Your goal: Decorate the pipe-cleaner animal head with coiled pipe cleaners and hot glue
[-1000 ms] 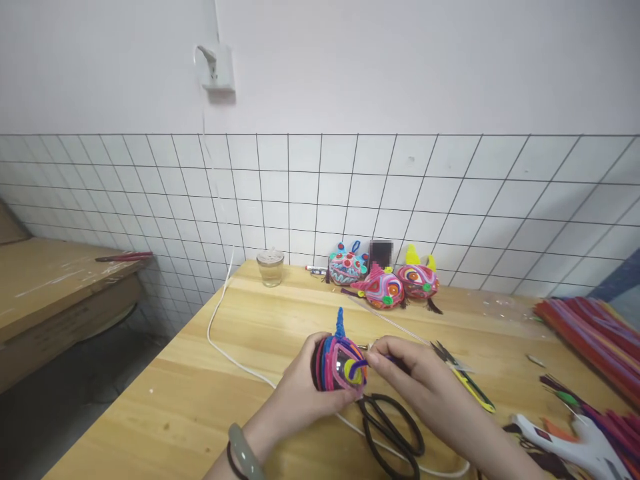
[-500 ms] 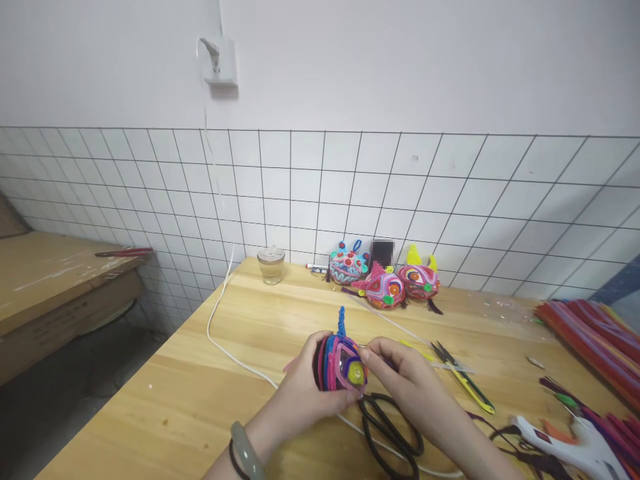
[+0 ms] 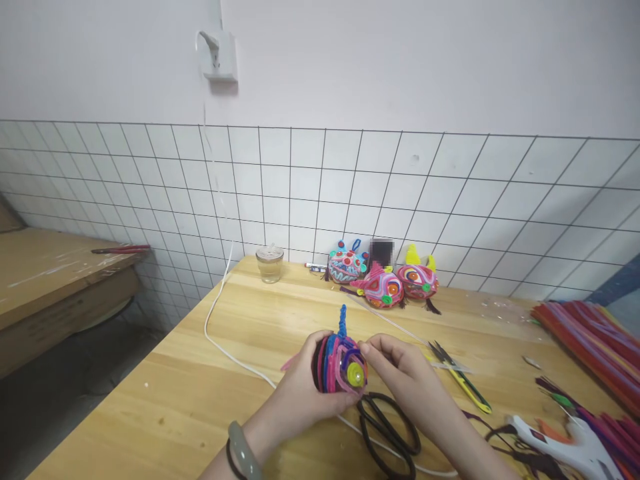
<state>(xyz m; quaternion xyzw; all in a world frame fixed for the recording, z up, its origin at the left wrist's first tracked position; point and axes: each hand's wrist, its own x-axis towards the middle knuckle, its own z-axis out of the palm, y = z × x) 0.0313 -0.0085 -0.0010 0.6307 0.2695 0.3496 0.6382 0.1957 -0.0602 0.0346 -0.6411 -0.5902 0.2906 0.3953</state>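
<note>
My left hand (image 3: 310, 377) wraps round a fish-shaped ornament (image 3: 330, 373) covered in coloured pipe cleaners. Dark, pink and blue bands circle its body, and a twisted blue loop (image 3: 343, 321) rises from the top. On the side turned to the right sits a yellow coil (image 3: 355, 375), with a bent purple strip (image 3: 349, 355) around its upper part. The thumb and index finger of my right hand (image 3: 393, 360) are pinched together at the ornament's upper right edge, by the purple strip. What lies between those fingertips is too small to make out.
Finished-looking ornaments (image 3: 383, 288) stand by the wall, near a glass cup (image 3: 269, 264). Scissors (image 3: 460, 377), a white glue gun (image 3: 565, 443) and bundled pipe cleaners (image 3: 590, 340) lie to the right. A black cable (image 3: 387, 433) is coiled under my hands; a white cord (image 3: 235, 360) crosses the table.
The purple strip by the yellow coil has changed shape, now arching above it. My right fingertips stay at the ornament's edge, and the view has shifted slightly.
</note>
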